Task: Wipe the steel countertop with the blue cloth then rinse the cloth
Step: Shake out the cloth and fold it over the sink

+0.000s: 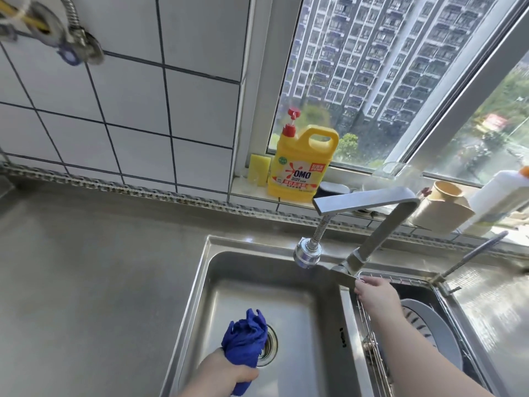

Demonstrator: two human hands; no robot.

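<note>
My left hand (pixel 226 375) grips the bunched blue cloth (pixel 245 338) and holds it over the left sink basin (pixel 289 305), just above the drain (pixel 269 346). The steel countertop (pixel 94 267) stretches to the left of the sink. My right hand (pixel 372 292) rests on the flat lever at the base of the angular steel faucet (pixel 369 204). The faucet's spray head (pixel 307 255) hangs over the basin's far side. No water is seen running.
A yellow detergent jug (pixel 302 164) and a yellow sponge (pixel 259 170) stand on the window sill. A beige cup holder (pixel 440 207) and a white bottle (pixel 498 196) sit further right. The right basin holds a wire rack (pixel 369 333) and a plate (pixel 429 333).
</note>
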